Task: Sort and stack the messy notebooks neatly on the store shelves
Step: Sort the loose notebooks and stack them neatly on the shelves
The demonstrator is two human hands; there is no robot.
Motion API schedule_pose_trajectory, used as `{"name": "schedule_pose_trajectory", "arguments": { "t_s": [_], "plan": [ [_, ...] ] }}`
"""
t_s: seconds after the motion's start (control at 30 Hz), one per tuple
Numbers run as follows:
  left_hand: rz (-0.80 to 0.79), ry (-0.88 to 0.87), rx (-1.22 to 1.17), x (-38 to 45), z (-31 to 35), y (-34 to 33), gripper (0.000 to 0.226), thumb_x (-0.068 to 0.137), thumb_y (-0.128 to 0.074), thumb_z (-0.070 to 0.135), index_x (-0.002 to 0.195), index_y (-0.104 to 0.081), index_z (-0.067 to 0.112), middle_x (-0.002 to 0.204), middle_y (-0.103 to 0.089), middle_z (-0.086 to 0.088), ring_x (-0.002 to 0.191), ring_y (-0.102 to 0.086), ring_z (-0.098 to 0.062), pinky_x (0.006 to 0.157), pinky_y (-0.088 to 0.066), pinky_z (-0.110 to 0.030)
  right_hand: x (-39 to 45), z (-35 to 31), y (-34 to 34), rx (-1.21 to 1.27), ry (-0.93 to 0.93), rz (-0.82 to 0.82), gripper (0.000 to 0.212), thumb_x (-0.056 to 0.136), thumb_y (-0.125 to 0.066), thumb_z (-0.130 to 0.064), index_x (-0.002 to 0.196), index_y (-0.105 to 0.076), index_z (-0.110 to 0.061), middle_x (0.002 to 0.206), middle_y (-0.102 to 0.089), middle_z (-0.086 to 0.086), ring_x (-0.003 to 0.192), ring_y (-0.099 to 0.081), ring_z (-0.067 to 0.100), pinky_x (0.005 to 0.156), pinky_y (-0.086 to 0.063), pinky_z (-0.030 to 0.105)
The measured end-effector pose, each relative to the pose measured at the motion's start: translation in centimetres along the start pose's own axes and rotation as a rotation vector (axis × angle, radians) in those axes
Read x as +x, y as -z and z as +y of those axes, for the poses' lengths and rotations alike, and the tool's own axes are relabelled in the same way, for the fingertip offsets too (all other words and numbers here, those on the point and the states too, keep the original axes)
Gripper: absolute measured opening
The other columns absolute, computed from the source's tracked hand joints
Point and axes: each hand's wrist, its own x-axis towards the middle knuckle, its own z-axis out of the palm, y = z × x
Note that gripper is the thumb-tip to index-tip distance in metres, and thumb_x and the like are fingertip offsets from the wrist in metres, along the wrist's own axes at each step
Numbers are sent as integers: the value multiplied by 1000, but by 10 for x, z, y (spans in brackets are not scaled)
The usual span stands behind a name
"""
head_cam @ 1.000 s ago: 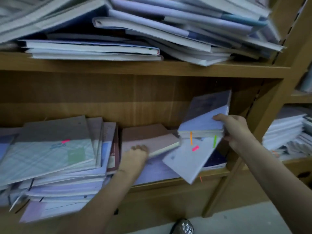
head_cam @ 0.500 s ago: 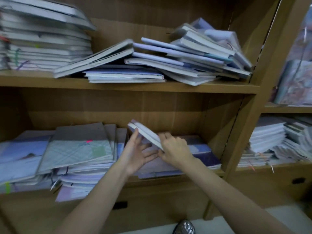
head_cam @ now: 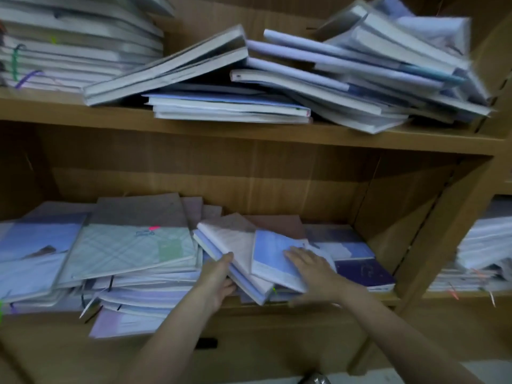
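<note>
On the lower shelf (head_cam: 388, 299) my left hand (head_cam: 219, 284) grips the left edge of a small tilted stack of notebooks (head_cam: 235, 242), thumb on the pale top cover and fingers underneath. My right hand (head_cam: 313, 270) rests flat, fingers straight, on a light blue notebook (head_cam: 270, 254) that lies on the right part of that stack. A dark navy notebook (head_cam: 363, 273) lies flat just right of my right hand. Left of my hands spreads a messy pile topped by a green-checked notebook (head_cam: 130, 250).
The upper shelf board (head_cam: 249, 134) carries a slanting, disordered heap of notebooks (head_cam: 332, 76) and a taller stack (head_cam: 69, 48) at the left. A wooden upright (head_cam: 432, 245) closes the bay on the right; beyond it stand more stacks (head_cam: 484, 245).
The notebooks held steeply tilted between both hands now lie lower on the shelf. My right hand has come over onto the blue cover, and my left hand has shifted to the stack's left edge.
</note>
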Motion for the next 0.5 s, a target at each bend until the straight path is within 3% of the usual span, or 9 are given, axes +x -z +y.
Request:
{"name": "schedule_pose_trajectory", "arguments": {
  "t_s": [0.07,0.1,0.17,0.23,0.3,0.37,0.4,0.5],
  "plan": [
    [104,-82,17,5,-15,-13,45,90,-62,19,129,-40,9,120,-58,-14,103,-59,-32,69,-52,-37,-9,29,-10,-81,-39,-68,105,84,-67,-37,143,20,-32,158,17,-3,147,0,22,114,-22,37],
    [159,-124,13,8,-24,-19,50,87,-66,15,128,-38,8,121,-58,-14,105,-59,-32,73,-53,-41,-14,37,-10,-98,-31,-65,99,87,-62,-26,144,19,-32,158,13,-4,146,-7,20,109,-28,31],
    [224,-184,4,11,-37,-28,60,83,-69,11,131,-33,8,127,-54,-16,109,-57,-33,89,-50,-51,-25,37,5,-178,-49,3,79,92,-51,-18,150,0,-33,157,-19,3,136,-35,22,96,-39,29],
    [240,-205,3,14,-40,-32,59,84,-67,9,132,-32,9,129,-53,-17,110,-56,-34,94,-47,-55,-29,22,35,-362,-148,179,54,99,-40,-25,149,-20,-29,131,-53,10,115,-55,27,84,-45,32],
    [230,-200,24,16,-40,-29,56,85,-66,8,131,-34,8,127,-54,-17,109,-57,-35,90,-48,-56,-27,2,60,-425,-258,375,39,101,-35,-30,140,-37,-25,114,-61,11,104,-59,31,79,-47,34],
    [197,-178,33,11,-38,-25,53,86,-65,9,131,-36,7,124,-56,-16,107,-58,-36,84,-51,-54,-14,-22,66,-324,-303,459,31,101,-37,-28,129,-46,-20,110,-63,13,102,-60,35,79,-47,37],
    [159,-163,26,8,-36,-22,51,87,-64,10,131,-37,8,124,-57,-16,106,-59,-36,79,-53,-51,-8,-38,66,-242,-262,441,29,100,-38,-29,124,-49,-18,111,-62,14,104,-60,35,80,-47,38],
    [-29,-68,-87,-2,-28,-10,42,92,-57,31,129,-46,15,122,-60,-15,101,-62,-33,63,-54,-39,13,-68,50,159,3,133,38,99,-41,-40,108,-63,-11,110,-65,12,109,-57,31,87,-42,36]
  ]
}}
